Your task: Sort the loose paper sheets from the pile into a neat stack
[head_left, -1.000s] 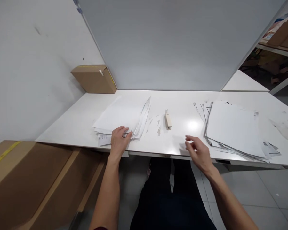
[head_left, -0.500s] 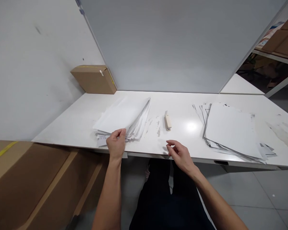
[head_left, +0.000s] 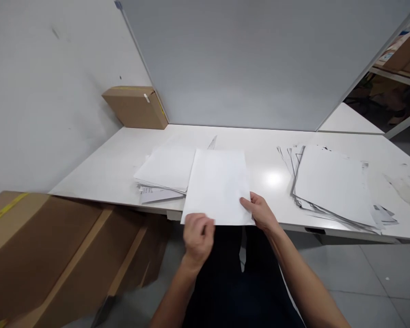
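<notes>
A blank white sheet of paper (head_left: 218, 182) is held in front of me, over the table's front edge. My right hand (head_left: 262, 213) pinches its right edge, thumb on top and fingers underneath. At the lower left corner, my left hand (head_left: 198, 237) is closed on the sheet's near edge, slightly blurred. Left of the sheet lies a loose stack of papers (head_left: 167, 168), partly covered by it. Further right rests another uneven stack of papers (head_left: 331, 187), apart from both hands. The small beige stapler seen earlier is now hidden behind the sheet.
A closed cardboard box (head_left: 136, 107) stands at the table's back left corner, against the wall. Large cardboard boxes (head_left: 37, 255) sit below the table's left front edge. A grey-white panel (head_left: 232, 64) rises behind the white table (head_left: 99, 168). Shelving holds more cardboard at the far right.
My left hand has moved right from the left stack, bringing a sheet to the middle. My right hand, empty before, now grips the sheet's right edge. The stapler has become covered.
</notes>
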A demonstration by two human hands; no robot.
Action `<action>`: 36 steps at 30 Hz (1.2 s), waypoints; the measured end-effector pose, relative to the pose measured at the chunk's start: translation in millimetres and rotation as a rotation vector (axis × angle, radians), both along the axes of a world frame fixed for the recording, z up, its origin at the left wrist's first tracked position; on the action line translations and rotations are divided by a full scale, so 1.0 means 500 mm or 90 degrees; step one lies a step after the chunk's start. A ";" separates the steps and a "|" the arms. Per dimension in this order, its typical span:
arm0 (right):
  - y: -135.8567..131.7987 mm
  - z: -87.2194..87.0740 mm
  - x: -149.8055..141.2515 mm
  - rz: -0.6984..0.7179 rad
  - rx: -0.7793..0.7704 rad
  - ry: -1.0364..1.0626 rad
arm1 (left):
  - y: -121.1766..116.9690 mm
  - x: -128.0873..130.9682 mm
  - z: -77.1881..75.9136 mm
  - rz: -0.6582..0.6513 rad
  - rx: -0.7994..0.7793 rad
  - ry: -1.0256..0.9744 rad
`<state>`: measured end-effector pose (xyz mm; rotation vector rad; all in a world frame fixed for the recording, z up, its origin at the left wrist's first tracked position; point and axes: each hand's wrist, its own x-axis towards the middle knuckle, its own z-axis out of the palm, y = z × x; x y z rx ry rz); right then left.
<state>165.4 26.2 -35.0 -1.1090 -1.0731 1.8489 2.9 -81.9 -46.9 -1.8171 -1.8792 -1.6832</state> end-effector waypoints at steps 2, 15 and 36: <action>-0.008 0.003 0.035 -0.010 -0.036 -0.007 | -0.019 -0.035 -0.023 0.119 -0.015 -0.231; -0.074 -0.004 0.126 0.071 -0.078 -0.037 | 0.012 -0.028 -0.006 -0.136 -0.332 -0.991; -0.119 -0.017 0.188 0.121 -0.080 0.193 | 0.030 -0.010 0.006 0.027 -0.380 -0.867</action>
